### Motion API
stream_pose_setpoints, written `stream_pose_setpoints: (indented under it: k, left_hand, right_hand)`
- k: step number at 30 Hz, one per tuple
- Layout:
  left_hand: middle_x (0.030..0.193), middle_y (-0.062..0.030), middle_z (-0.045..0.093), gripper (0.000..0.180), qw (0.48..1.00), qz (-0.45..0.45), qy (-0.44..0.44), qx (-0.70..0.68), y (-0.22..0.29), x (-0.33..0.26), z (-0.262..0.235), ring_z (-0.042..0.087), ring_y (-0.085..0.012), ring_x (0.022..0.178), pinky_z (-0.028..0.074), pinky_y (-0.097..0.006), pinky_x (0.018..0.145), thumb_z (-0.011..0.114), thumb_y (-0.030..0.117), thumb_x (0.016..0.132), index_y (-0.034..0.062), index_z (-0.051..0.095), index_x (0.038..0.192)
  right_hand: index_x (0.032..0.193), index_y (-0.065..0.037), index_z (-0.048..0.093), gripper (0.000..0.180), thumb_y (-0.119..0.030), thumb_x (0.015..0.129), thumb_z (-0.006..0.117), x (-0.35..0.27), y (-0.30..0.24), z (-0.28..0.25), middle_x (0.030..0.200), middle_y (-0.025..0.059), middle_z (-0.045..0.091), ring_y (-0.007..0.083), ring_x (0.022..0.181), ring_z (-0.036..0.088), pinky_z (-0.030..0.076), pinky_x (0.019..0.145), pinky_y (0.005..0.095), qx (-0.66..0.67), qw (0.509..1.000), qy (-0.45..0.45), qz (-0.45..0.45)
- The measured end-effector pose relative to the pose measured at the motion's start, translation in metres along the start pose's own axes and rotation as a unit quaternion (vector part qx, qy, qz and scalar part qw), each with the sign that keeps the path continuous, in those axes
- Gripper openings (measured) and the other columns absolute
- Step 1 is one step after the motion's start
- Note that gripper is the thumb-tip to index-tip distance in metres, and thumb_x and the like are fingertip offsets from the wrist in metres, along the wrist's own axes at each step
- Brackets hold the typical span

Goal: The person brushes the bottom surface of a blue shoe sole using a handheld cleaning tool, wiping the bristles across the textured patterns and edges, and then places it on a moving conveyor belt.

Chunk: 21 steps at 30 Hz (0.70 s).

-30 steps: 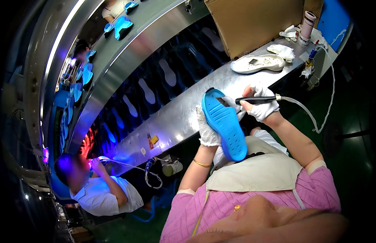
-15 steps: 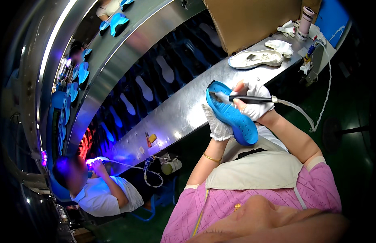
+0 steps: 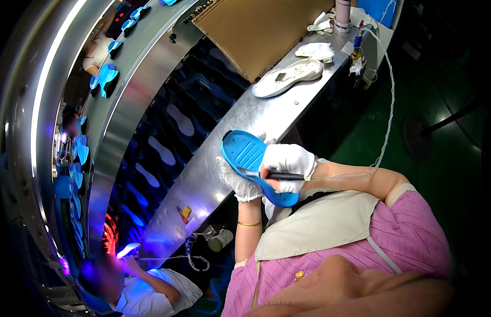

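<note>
My left hand [image 3: 239, 184], in a knitted white glove with fingers wrapped beneath, holds a blue shoe sole [image 3: 242, 149] tilted in front of my body. Its inner side faces up, with ridges and a raised rim. In my right hand [image 3: 288, 159], gloved with bare fingertips showing, is a black-handled brush [image 3: 285, 176] gripped like a pen. The bristles rest at the inner edge of the sole's middle. A thin clear tube [image 3: 343, 178] trails from the handle past my right forearm. Part of the sole's lower end is hidden behind my right hand.
Along the metal ledge [image 3: 224, 140] lie a white shoe [image 3: 287, 78], a white glove [image 3: 315, 51] and a pink bottle [image 3: 342, 13]. A cardboard box [image 3: 256, 31] stands behind. Blue shoe parts [image 3: 108, 79] line the conveyor. A co-worker [image 3: 145, 290] sits at left.
My view has swung, so the ledge items sit further left. The sole is turned more ridges-up, and the brush has moved from its toe-like upper end to its middle edge.
</note>
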State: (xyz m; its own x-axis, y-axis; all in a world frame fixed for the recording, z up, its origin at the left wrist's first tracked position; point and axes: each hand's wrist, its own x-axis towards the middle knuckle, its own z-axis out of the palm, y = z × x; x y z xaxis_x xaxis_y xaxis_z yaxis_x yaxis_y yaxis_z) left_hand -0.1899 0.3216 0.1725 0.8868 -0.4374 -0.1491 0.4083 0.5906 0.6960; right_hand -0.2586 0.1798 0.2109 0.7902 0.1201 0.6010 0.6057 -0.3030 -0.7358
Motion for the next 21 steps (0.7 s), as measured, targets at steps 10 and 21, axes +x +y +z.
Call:
stream_pose_setpoints:
  k: [10,21]
  left_hand:
    - [0.127,-0.0114,0.048,0.089,0.992,-0.111,-0.028,0.044,-0.031,-0.011,-0.023,0.052,-0.0248,0.111,0.044,-0.039,0.096,0.029,0.076,0.078,0.0084,0.032,0.136]
    - [0.118,-0.0147,0.056,0.094,0.990,0.052,-0.068,-0.116,-0.008,0.029,-0.013,0.058,-0.0278,0.099,0.048,-0.043,0.090,0.024,0.082,0.074,0.0106,0.037,0.134]
  right_hand:
    - [0.084,-0.002,0.061,0.009,0.001,0.077,0.066,-0.015,0.003,-0.026,0.079,0.0064,0.062,0.0125,0.072,0.060,0.050,0.067,0.0255,0.022,0.996,-0.008,0.089]
    - [0.085,-0.003,0.060,0.013,0.002,0.075,0.066,0.003,-0.002,-0.011,0.082,0.0079,0.063,0.0141,0.074,0.060,0.049,0.069,0.0271,0.103,0.987,-0.006,0.120]
